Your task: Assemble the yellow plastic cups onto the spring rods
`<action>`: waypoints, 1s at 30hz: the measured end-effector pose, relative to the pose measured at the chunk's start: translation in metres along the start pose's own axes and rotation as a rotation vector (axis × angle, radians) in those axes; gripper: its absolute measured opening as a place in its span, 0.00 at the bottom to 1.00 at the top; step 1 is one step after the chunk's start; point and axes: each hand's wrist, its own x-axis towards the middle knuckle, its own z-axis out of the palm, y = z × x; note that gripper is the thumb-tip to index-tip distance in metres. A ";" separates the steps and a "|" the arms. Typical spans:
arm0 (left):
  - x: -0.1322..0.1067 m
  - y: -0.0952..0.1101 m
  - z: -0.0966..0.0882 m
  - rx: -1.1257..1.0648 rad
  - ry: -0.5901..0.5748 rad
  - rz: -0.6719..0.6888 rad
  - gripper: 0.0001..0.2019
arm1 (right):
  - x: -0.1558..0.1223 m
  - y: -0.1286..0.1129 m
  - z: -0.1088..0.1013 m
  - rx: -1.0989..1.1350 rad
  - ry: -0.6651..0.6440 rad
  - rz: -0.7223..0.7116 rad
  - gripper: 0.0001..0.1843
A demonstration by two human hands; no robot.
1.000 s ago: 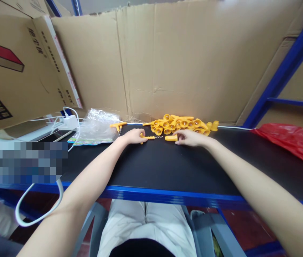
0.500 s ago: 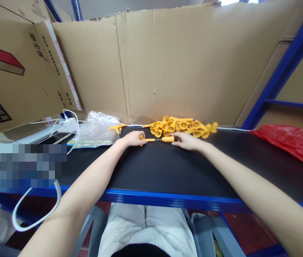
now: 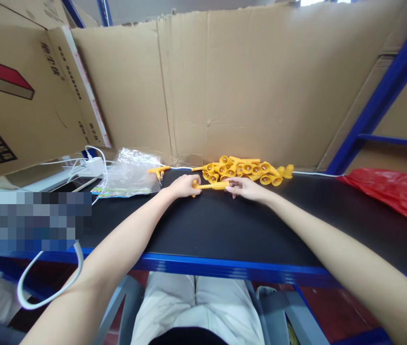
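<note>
My left hand (image 3: 185, 186) is closed on the T-shaped handle of a yellow corkscrew (image 3: 206, 187), held level just above or on the black tabletop. From the right, my right hand (image 3: 245, 188) pinches the wide end of a yellow flared sleeve (image 3: 220, 185). The sleeve covers the metal spiral and its narrow end meets the handle's ridged shaft, or nearly so. Behind both hands lies a heap of yellow sleeves (image 3: 247, 168) with flared open ends. Another yellow T-handled corkscrew (image 3: 159, 171), its spiral bare, rests by the plastic bag to the left.
A clear plastic bag (image 3: 128, 172) lies at the left, near a white charger (image 3: 95, 166) and cables. Cardboard (image 3: 254, 86) walls off the back. A red plastic bag (image 3: 390, 191) sits on the right. The blue table edge (image 3: 225, 266) runs in front of me.
My hands have come closer together. The sleeve has moved left over the spiral, which showed bare between the two parts before. The heap has not moved.
</note>
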 end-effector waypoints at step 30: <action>-0.005 0.018 0.003 0.273 0.146 -0.073 0.15 | 0.003 0.014 -0.006 0.146 -0.018 0.045 0.21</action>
